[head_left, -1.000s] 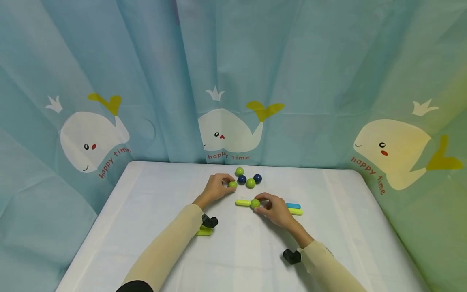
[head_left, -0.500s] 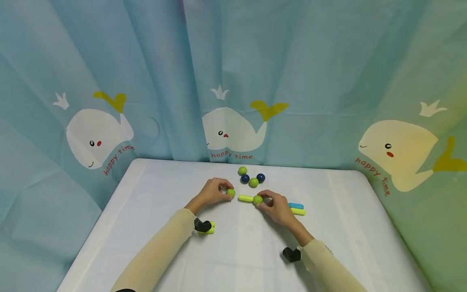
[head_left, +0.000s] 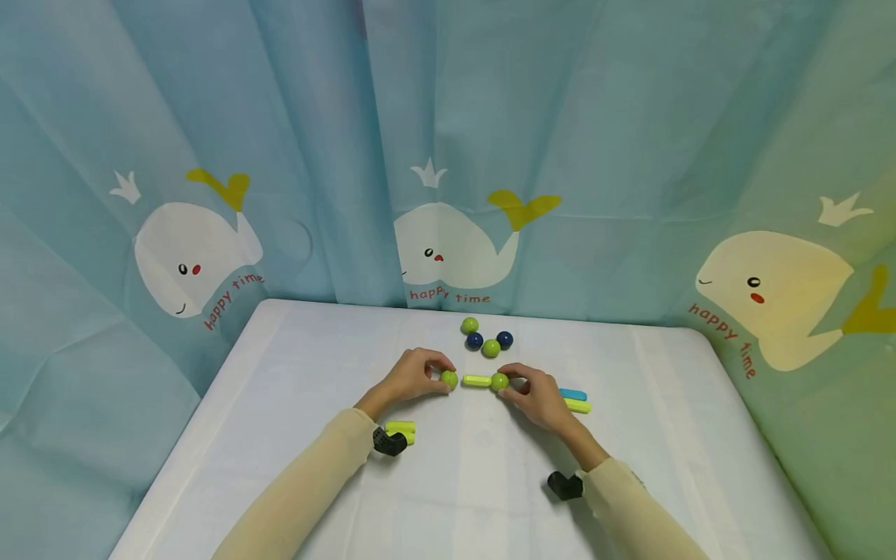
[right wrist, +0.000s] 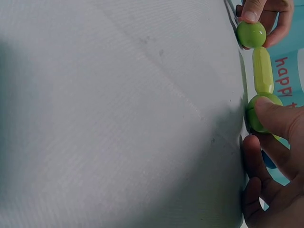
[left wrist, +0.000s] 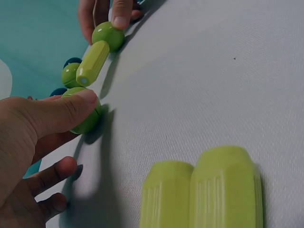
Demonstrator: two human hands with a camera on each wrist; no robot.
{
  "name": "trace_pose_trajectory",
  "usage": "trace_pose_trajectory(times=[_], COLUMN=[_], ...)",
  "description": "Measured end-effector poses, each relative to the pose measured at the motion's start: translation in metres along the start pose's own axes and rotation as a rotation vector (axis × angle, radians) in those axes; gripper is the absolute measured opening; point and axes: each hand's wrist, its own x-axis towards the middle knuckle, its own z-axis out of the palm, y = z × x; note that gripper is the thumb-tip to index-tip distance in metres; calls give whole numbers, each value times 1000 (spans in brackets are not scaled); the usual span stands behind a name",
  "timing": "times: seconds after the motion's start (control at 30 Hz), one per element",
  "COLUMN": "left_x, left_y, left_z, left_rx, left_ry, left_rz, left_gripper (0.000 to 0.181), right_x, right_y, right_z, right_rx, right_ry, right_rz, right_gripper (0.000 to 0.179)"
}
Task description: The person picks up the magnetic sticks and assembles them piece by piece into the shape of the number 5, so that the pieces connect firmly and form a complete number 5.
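My left hand (head_left: 414,375) pinches a green ball (head_left: 449,379) between thumb and fingers, low over the white table. My right hand (head_left: 537,395) pinches a second green ball (head_left: 499,382), which has a yellow-green rod (head_left: 477,381) joined to its left side. The free end of this rod points at the left ball, with a small gap between them in the head view. In the left wrist view the rod (left wrist: 93,64) shows a small round tip at its near end. The right wrist view shows the rod (right wrist: 262,71) between the two balls.
Behind the hands lie two green balls (head_left: 491,348) and two dark blue balls (head_left: 505,340). Yellow-green rods (head_left: 400,427) lie by the left wrist. A blue rod (head_left: 573,394) and a yellow-green rod (head_left: 577,406) lie beside the right hand. A whale-printed curtain (head_left: 336,155) hangs behind the table.
My left hand has brought its green ball away from the group of balls, toward me and level with the rod's free end. The right hand keeps its ball and rod nearly in place.
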Motion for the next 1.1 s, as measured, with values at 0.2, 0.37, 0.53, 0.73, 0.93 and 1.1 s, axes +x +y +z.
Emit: trace_pose_trajectory(times=[0.2,0.37,0.53,0.73,0.93,1.1], left_x=[3,6,6,6,7,8], left_y=[2,3,4,5,4,3], left_z=[6,10,11,11,11,11], left_rx=[-4,-7,-7,-4,-2,-2], left_ry=[2,1,5,6,14,26], left_rz=[19,32,29,34,31,25], left_gripper=[31,30,30,31,30,29], right_x=[-1,-1,0,-1,-1,0], right_y=[0,1,1,1,0,-1], right_z=[-2,-2,-3,-2,-2,-2], right_rx=[-2,-5,-8,-5,-2,10], right_ry=[-2,-2,-4,-2,3,9], right_rz=[0,2,16,27,30,31], right_gripper=[37,38,38,38,38,37])
